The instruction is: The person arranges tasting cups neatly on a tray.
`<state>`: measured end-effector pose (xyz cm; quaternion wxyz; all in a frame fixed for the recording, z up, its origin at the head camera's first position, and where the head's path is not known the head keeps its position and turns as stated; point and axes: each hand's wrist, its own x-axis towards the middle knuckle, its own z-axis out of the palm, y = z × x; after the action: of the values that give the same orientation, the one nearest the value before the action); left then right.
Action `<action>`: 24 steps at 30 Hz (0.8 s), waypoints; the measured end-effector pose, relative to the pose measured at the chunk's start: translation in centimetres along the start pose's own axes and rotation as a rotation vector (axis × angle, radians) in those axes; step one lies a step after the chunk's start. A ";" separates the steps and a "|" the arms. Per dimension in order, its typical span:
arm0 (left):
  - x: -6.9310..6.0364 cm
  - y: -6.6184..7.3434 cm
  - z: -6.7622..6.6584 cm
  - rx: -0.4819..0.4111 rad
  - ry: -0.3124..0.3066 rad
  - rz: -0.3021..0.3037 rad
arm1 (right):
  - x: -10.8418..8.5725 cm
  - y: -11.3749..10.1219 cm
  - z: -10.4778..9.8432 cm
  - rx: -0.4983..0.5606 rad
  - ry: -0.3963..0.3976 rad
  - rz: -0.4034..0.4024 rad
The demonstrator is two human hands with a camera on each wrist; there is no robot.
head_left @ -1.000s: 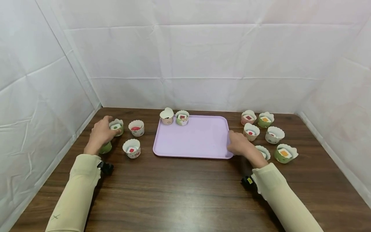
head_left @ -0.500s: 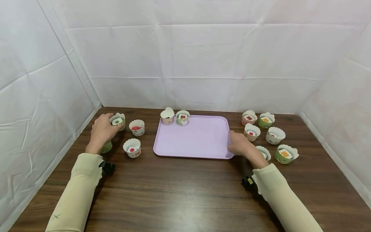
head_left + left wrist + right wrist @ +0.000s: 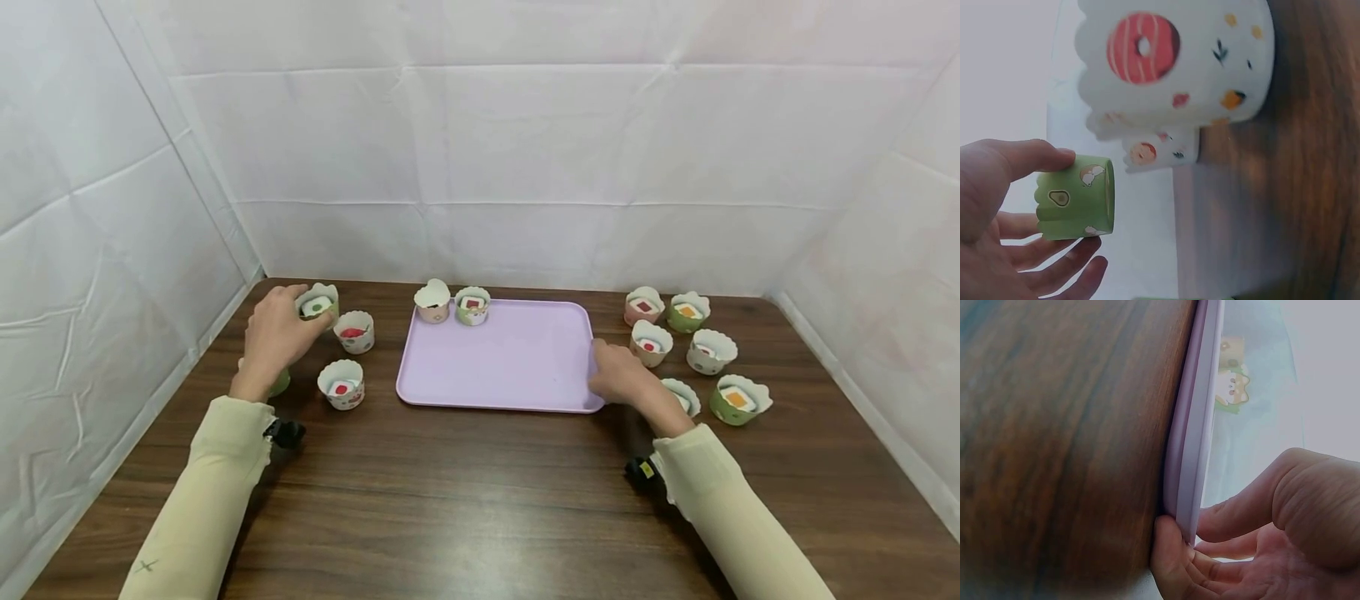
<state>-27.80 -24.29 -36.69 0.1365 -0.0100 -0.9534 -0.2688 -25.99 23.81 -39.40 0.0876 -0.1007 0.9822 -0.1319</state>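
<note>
A person's two hands work over a brown tabletop (image 3: 480, 500). Near its back left corner, the left hand (image 3: 277, 333) grips a green cup (image 3: 317, 302) between thumb and fingers. The left wrist view shows this cup roughly upright and raised clear of the tabletop; a white piece with a green spot sits inside it.

Near the middle of the tabletop's back edge lies a lilac tray (image 3: 498, 358). The right hand (image 3: 618, 375) pinches the tray's right edge by its front corner, thumb on the rim. A peach cup (image 3: 432, 302) stands at the tray's back left corner, a floral cup (image 3: 472, 307) just beside it.

The red-filled cup (image 3: 354, 332) is close to the raised cup and could be knocked if that one travels low towards the tray. Squeezing the paper wall too hard could crumple it; too much tilt could spill the piece.

A second green cup (image 3: 280, 383), partly hidden by the left wrist, could be bumped by a backward swing. A tug on the tray's edge could shift both its cups. On the right stand six cups (image 3: 708, 358); the nearest, just beside the right wrist, could be brushed by the forearm.
</note>
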 end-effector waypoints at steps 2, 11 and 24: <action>-0.1 0.4 0.0 -0.002 0.012 0.005 | 0.0 0.0 0.0 0.002 0.002 0.000; -0.6 2.7 0.3 -0.034 0.041 0.029 | 0.0 0.0 0.0 -0.003 -0.001 0.007; -0.8 5.7 2.3 -0.117 0.018 0.121 | 0.2 -0.2 0.0 -0.008 -0.015 0.007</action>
<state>-27.10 -18.14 -35.90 0.1600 -0.0732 -0.9325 -0.3154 -26.11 23.63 -39.42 0.0950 -0.0985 0.9824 -0.1270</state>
